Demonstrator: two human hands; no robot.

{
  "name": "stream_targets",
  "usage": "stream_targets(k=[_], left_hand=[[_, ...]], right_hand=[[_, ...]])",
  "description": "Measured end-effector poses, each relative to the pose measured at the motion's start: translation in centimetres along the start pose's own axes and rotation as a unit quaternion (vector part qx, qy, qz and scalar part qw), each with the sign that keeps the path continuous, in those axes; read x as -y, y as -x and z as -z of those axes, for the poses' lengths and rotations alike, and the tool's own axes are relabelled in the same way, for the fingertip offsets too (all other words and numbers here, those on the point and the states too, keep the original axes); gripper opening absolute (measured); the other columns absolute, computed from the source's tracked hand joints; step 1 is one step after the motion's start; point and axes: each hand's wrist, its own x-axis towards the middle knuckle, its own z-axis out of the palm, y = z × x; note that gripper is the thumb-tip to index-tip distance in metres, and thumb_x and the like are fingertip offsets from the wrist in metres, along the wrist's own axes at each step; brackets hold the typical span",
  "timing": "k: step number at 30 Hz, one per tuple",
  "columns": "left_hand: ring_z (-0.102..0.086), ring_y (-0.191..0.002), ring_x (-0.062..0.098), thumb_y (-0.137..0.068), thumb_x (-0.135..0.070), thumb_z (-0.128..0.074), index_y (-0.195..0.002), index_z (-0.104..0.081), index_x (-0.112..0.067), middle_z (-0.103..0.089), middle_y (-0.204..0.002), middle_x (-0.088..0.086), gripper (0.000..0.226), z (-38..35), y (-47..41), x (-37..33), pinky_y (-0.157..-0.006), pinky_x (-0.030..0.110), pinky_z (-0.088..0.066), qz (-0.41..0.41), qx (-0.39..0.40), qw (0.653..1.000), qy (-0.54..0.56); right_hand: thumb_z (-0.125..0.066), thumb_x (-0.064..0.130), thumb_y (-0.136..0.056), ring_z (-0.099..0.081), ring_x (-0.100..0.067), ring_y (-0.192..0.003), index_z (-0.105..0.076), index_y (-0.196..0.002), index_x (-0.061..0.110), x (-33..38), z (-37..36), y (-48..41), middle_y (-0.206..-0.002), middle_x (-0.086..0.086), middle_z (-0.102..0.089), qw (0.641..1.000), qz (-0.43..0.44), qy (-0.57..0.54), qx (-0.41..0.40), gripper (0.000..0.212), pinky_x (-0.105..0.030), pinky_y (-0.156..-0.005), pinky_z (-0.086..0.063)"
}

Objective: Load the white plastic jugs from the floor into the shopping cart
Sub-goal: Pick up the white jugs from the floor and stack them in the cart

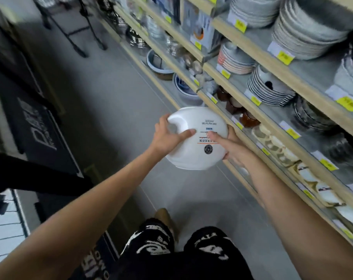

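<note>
A white plastic jug (199, 126) with a printed label hangs in the air in front of me, above the grey floor. My left hand (167, 136) grips its handle side, thumb on the label face and fingers curled round the handle. My right hand (230, 148) holds the jug's right side and underside, thumb on the label. The black frame of the shopping cart (40, 174) crosses the lower left; its basket mesh (3, 223) shows at the left edge. No other jug is in sight.
Wooden shelves (248, 81) stacked with plates, bowls and cups run along the right, close to my right arm. A dark printed mat (40, 126) lies on the floor at left. Black stand legs (84, 37) rise at the far end of the aisle.
</note>
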Motion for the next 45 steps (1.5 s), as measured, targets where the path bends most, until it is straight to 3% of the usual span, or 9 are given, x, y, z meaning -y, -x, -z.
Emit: stream_targets(k=[5, 13, 17, 23, 26, 29, 32, 42, 45], left_hand=[[-0.040, -0.126, 0.021, -0.067, -0.053, -0.080, -0.138, -0.028, -0.028, -0.032, -0.127, -0.002, 0.091, 7.1, -6.6, -1.5, -0.107, 0.043, -0.038, -0.002, -0.022, 1.000, 0.005], [-0.043, -0.124, 0.022, -0.066, -0.056, -0.079, -0.139, -0.029, -0.026, -0.034, -0.128, -0.002, 0.093, 16.3, -20.0, -4.0, -0.105, 0.044, -0.040, 0.024, -0.099, 0.994, 0.025], [-0.043, -0.124, 0.024, -0.066, -0.058, -0.077, -0.137, -0.030, -0.027, -0.034, -0.125, -0.003, 0.091, 21.4, -28.1, -5.9, -0.105, 0.045, -0.040, 0.052, -0.136, 0.989, 0.029], [-0.043, -0.124, 0.025, -0.053, -0.067, -0.074, -0.136, -0.031, -0.027, -0.037, -0.130, 0.000, 0.101, 29.4, -38.4, -8.0, -0.105, 0.045, -0.040, 0.078, -0.216, 0.971, 0.067], [-0.045, -0.122, 0.024, -0.051, -0.070, -0.072, -0.137, -0.030, -0.028, -0.038, -0.131, -0.001, 0.105, 33.4, -42.0, -8.4, -0.103, 0.045, -0.042, 0.101, -0.251, 0.958, 0.091], [-0.047, -0.120, 0.024, -0.046, -0.074, -0.071, -0.139, -0.029, -0.028, -0.039, -0.133, 0.001, 0.111, 37.6, -45.6, -8.0, -0.101, 0.045, -0.045, 0.115, -0.278, 0.949, 0.098], [-0.049, -0.117, 0.024, -0.038, -0.079, -0.068, -0.138, -0.029, -0.028, -0.040, -0.131, 0.001, 0.119, 42.3, -49.5, -7.1, -0.095, 0.046, -0.050, 0.125, -0.301, 0.940, 0.105], [-0.050, -0.115, 0.027, -0.054, -0.071, -0.072, -0.145, -0.022, -0.028, -0.037, -0.136, 0.005, 0.112, 61.7, -64.8, -5.0, -0.096, 0.047, -0.050, 0.137, -0.277, 0.946, 0.095], [-0.052, -0.115, 0.026, -0.046, -0.075, -0.068, -0.144, -0.024, -0.027, -0.041, -0.136, 0.006, 0.118, 67.5, -68.9, -6.2, -0.095, 0.047, -0.050, 0.127, -0.266, 0.953, 0.074]], right_hand=[[-0.071, 0.037, -0.083, -0.065, -0.018, -0.096, -0.038, -0.120, 0.032, 6.0, -6.0, -6.6, -0.110, 0.012, -0.062, 1.000, 0.016, 0.017, 0.015, 0.050, -0.048, -0.075, -0.055], [-0.069, 0.041, -0.084, -0.066, -0.019, -0.099, -0.042, -0.123, 0.032, 16.3, -13.9, -20.9, -0.114, 0.010, -0.065, 0.995, 0.014, 0.047, 0.086, 0.048, -0.053, -0.080, -0.055], [-0.070, 0.048, -0.077, -0.066, -0.020, -0.102, -0.043, -0.124, 0.036, 22.5, -18.2, -29.3, -0.120, 0.006, -0.066, 0.986, 0.014, 0.062, 0.151, 0.056, -0.050, -0.072, -0.057], [-0.071, 0.058, -0.058, -0.067, -0.020, -0.098, -0.050, -0.109, 0.038, 32.4, -25.6, -40.2, -0.115, 0.005, -0.068, 0.965, 0.022, 0.116, 0.233, 0.059, -0.044, -0.069, -0.056], [-0.075, 0.068, -0.054, -0.069, -0.018, -0.095, -0.047, -0.120, 0.034, 36.0, -29.6, -44.8, -0.113, 0.005, -0.069, 0.954, 0.025, 0.162, 0.252, 0.080, -0.043, -0.070, -0.058], [-0.069, 0.058, -0.073, -0.068, -0.015, -0.090, -0.045, -0.117, 0.033, 38.8, -34.1, -48.9, -0.108, 0.007, -0.068, 0.948, 0.027, 0.180, 0.263, 0.056, -0.038, -0.068, -0.056], [-0.068, 0.055, -0.079, -0.067, -0.014, -0.086, -0.046, -0.115, 0.032, 41.0, -39.2, -53.0, -0.106, 0.007, -0.067, 0.943, 0.015, 0.196, 0.268, 0.048, -0.034, -0.064, -0.054], [-0.072, 0.062, -0.070, -0.068, -0.018, -0.092, -0.048, -0.124, 0.031, 50.7, -57.2, -65.8, -0.114, 0.003, -0.068, 0.940, 0.009, 0.201, 0.276, 0.067, -0.031, -0.058, -0.052], [-0.077, 0.071, -0.054, -0.068, -0.021, -0.097, -0.047, -0.124, 0.033, 54.1, -61.4, -68.8, -0.114, 0.004, -0.068, 0.945, 0.005, 0.188, 0.269, 0.086, -0.038, -0.063, -0.056]])
